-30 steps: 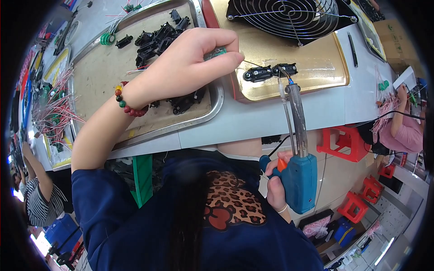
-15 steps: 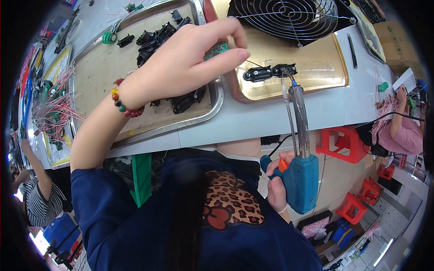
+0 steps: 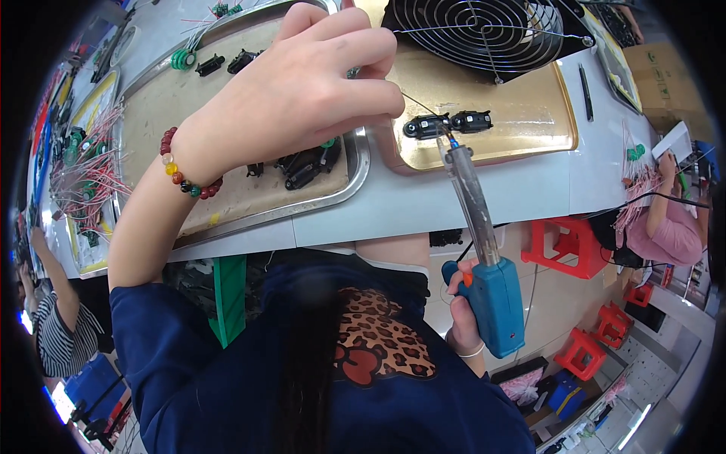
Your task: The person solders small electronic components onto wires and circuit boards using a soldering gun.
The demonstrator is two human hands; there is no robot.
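Note:
In my right hand is a soldering gun with a blue body and an orange trigger. My fingers wrap its grip near the trigger. Its hot tip is at the right end of a black plastic module. A second black module lies just right of it, both on a gold tray. My left hand is closed above the trays, back upward. A thin dark wire runs from its fingers down to the left module. The fingertips are partly hidden, and a bit of green shows between them.
A metal tray holding several black modules lies under my left forearm. A black fan with a wire guard stands behind the gold tray. Bundles of red and white wires lie far left. A pen and a co-worker are at right.
The soldering gun's tip has moved left, from the right module to the left module. My left hand has turned more back-up, hiding most of the green thing near its fingers.

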